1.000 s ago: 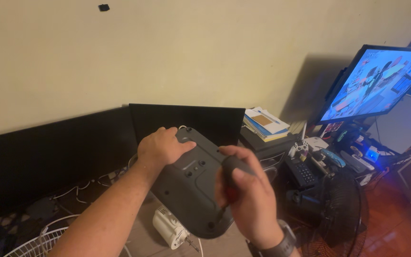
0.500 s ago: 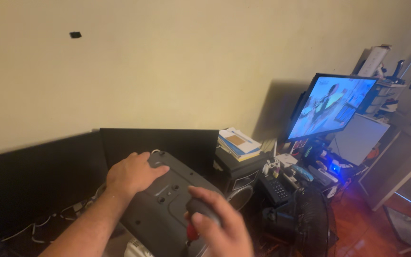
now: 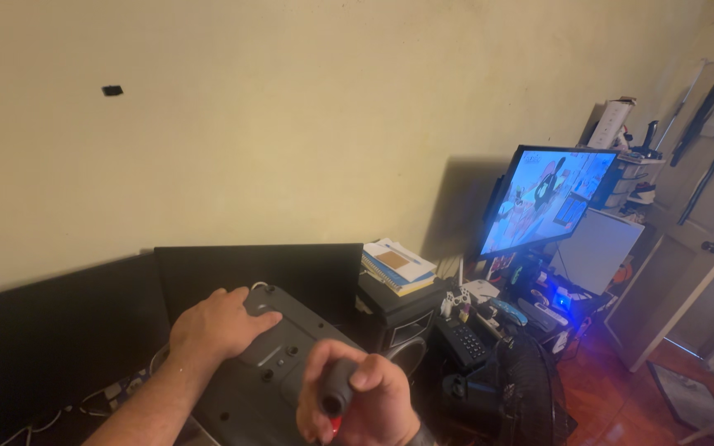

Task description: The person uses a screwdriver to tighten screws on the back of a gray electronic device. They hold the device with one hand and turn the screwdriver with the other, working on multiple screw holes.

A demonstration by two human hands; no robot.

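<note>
A dark grey plastic device with a flat, screw-holed underside (image 3: 270,372) is held up low in the view, in front of a black panel (image 3: 291,277) leaning on the cream wall. The left hand (image 3: 216,326) grips its upper edge, while the right hand (image 3: 365,405) is clenched around a dark-handled screwdriver (image 3: 336,392) just over the casing. To the right sit a stack of books (image 3: 397,266) and a lit monitor (image 3: 547,198).

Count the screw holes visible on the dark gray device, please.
2 clearly: one near the middle of the dark gray device, one lower left. The left hand and right hand may hide others.
</note>
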